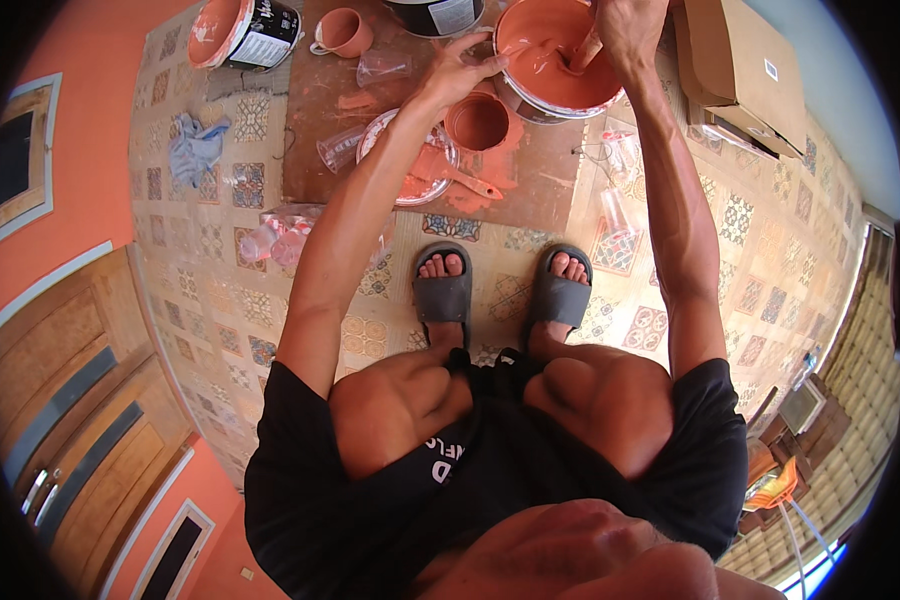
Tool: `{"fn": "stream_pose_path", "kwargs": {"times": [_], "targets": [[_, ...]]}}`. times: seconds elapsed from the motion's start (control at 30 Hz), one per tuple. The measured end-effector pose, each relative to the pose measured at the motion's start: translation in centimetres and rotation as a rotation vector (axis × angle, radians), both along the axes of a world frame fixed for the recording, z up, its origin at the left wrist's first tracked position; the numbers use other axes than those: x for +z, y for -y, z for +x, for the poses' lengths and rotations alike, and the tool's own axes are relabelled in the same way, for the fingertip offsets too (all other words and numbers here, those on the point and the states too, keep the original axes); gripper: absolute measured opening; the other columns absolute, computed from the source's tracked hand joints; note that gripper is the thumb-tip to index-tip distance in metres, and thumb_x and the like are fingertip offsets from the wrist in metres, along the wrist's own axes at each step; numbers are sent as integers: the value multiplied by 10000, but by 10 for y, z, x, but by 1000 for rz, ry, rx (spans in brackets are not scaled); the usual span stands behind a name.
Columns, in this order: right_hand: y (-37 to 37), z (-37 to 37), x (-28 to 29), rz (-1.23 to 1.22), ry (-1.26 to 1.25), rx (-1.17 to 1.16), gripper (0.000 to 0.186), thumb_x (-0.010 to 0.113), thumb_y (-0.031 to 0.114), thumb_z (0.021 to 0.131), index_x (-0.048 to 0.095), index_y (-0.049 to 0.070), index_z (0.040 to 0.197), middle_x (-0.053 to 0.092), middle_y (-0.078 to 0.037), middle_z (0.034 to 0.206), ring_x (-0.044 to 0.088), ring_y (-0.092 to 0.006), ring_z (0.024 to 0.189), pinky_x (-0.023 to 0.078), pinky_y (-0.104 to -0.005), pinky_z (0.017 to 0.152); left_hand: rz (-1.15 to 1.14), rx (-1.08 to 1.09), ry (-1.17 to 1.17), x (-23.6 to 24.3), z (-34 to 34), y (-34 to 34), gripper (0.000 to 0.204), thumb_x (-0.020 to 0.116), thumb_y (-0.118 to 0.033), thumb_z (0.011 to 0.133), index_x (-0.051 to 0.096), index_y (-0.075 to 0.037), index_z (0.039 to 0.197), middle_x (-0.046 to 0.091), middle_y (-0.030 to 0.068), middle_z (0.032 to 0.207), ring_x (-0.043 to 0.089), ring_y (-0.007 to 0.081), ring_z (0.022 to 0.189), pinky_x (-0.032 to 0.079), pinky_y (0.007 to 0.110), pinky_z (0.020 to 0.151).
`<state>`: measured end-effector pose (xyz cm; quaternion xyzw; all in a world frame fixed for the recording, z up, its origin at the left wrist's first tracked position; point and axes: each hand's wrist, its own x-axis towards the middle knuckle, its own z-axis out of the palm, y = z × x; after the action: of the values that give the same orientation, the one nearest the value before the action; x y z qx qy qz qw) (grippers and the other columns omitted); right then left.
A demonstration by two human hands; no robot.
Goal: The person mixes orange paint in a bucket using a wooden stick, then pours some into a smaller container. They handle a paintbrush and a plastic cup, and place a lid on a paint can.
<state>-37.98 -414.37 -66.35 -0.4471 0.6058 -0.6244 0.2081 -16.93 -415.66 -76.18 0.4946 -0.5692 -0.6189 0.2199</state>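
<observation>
At the top of the head view, right of centre, your right hand grips a paint-coated stick dipped into a bucket of orange paint; your left hand, spread wide, touches the bucket's left rim.

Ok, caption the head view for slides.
Left hand at round, white-rimmed bucket of orange paint; right hand holding orange-coated tool inside.

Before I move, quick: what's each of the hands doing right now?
Left hand: open, fingers spread at the rim of the paint bucket.
Right hand: closed, holding a stick-like tool dipped in the paint.
</observation>
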Motion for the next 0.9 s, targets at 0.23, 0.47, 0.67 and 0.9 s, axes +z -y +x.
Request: {"fn": "stream_pose_path", "kwargs": {"times": [0.23, 0.47, 0.67, 0.9], "targets": [[6, 8, -3, -192, 300, -57, 409, 647, 238, 1031, 554, 64, 672, 451, 47, 551, 400, -71, 470, 296, -299, 424, -1, -67, 3, -2, 1, 4, 788, 836, -342, 889, 468, -84, 1537, 685, 146, 1194, 672, 222, 1072, 572, 351, 909], [3, 1, -8, 2, 114, -67, 415, 642, 249, 1036, 544, 44, 689, 430, 34, 556, 355, -82, 500, 279, -317, 447, 42, 13, -63, -3, -1, 2, 802, 895, -322, 829, 525, -95, 1503, 688, 128, 1050, 655, 200, 1004, 543, 341, 885], [1, 9, -7, -115, -80, -120, 408, 634, 244, 1036, 552, 23, 704, 446, 33, 559, 422, -102, 499, 330, -324, 453, 57, 6, -25, 0, 0, 1, 814, 893, -324, 831, 512, -89, 1511, 683, 132, 1085, 646, 197, 1009, 547, 339, 886], [11, 13, 0, -101, 264, 11, 390, 634, 244, 1039, 547, 72, 700, 464, 41, 563, 414, -79, 484, 313, -286, 437, -6, -60, -11, 6, 0, 1, 763, 835, -330, 891, 490, -78, 1524, 648, 162, 1301, 660, 212, 1134, 547, 344, 957]]}}
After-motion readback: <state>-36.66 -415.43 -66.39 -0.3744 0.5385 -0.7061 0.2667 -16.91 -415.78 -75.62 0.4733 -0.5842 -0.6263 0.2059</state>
